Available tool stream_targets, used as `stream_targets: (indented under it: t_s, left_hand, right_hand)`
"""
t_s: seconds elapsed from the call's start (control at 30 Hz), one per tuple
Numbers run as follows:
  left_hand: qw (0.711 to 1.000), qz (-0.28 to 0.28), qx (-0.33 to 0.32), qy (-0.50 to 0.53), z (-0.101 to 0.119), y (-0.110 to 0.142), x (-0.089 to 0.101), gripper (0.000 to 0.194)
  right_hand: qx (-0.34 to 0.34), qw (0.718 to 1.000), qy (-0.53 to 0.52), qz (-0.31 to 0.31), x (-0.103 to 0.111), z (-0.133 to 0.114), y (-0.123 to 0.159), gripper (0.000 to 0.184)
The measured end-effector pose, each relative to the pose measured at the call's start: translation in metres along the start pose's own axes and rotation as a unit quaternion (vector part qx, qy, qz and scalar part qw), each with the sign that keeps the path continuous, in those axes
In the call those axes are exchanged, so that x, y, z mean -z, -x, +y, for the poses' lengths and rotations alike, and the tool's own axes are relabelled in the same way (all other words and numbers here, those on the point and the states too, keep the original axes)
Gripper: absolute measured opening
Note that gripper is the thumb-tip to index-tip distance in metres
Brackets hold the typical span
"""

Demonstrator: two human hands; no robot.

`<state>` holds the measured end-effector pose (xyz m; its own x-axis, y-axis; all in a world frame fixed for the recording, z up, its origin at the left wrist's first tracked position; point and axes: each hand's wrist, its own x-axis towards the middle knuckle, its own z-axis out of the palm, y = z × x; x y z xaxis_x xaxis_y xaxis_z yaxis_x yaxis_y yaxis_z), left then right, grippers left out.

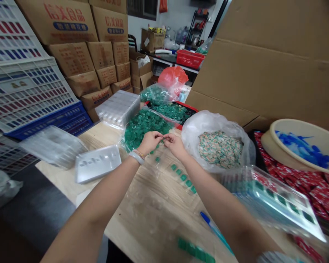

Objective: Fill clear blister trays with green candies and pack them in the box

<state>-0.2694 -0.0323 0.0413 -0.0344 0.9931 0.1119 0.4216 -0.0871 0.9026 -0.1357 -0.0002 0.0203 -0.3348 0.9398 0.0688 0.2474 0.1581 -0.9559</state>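
Observation:
My left hand (150, 142) and my right hand (176, 144) meet fingertip to fingertip over the wooden table (142, 197), both pinched closed. Whatever lies between the fingers is too small and blurred to make out. Just behind them is a heap of green translucent pieces (142, 128) in clear plastic. A white plastic bag (190, 128) of small green, white and tan pieces (220, 148) stands beside my right hand. Under my right forearm runs a row of green square pieces (183, 177). One loose green piece (157, 159) lies below my left hand.
Clear plastic trays (55, 146) and a white tray (98, 163) sit at the left. More clear trays (274, 197) with green pieces are at the right, near a cream basin (268, 146). A blue pen (215, 230) and green blocks (196, 250) lie in front. Cardboard (263, 62) rises behind.

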Motion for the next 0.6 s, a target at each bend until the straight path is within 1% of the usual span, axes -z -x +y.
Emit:
stream_targets:
  t_s: [0.1, 0.17, 0.23, 0.3, 0.37, 0.43, 0.47, 0.53, 0.6]
  left_hand:
    - [0.999, -0.007, 0.041, 0.020, -0.002, 0.002, 0.002, 0.017]
    - [0.999, -0.020, 0.044, 0.007, -0.002, 0.004, 0.007, 0.017]
    - [0.998, -0.025, 0.008, -0.059, -0.002, 0.008, 0.012, 0.018]
    - [0.984, -0.034, -0.052, -0.168, -0.002, 0.012, 0.017, 0.020]
    - [0.948, -0.057, -0.089, -0.300, -0.005, 0.018, 0.021, 0.022]
    - [0.918, -0.079, -0.082, -0.381, -0.010, 0.022, 0.025, 0.024]
    - [0.909, -0.085, -0.077, -0.401, -0.011, 0.023, 0.026, 0.025]
    - [0.905, -0.086, -0.076, -0.410, -0.011, 0.023, 0.028, 0.029]
    - [0.907, -0.067, -0.065, -0.412, -0.006, 0.020, 0.031, 0.028]
  right_hand:
    - [-0.098, 0.990, -0.101, 0.006, 0.002, -0.011, 0.007, 0.012]
    - [-0.154, 0.974, -0.164, -0.014, 0.002, -0.017, 0.010, 0.011]
    - [-0.200, 0.951, -0.234, -0.042, 0.001, -0.023, 0.011, 0.011]
    - [-0.238, 0.922, -0.298, -0.059, 0.002, -0.028, 0.011, 0.009]
    - [-0.256, 0.905, -0.336, -0.059, 0.004, -0.032, 0.008, 0.008]
    - [-0.253, 0.899, -0.353, -0.058, 0.009, -0.034, 0.006, 0.009]
    - [-0.252, 0.897, -0.358, -0.062, 0.011, -0.035, 0.005, 0.009]
    - [-0.253, 0.896, -0.355, -0.081, 0.014, -0.036, 0.004, 0.011]
    - [-0.254, 0.897, -0.346, -0.107, 0.015, -0.035, 0.006, 0.016]
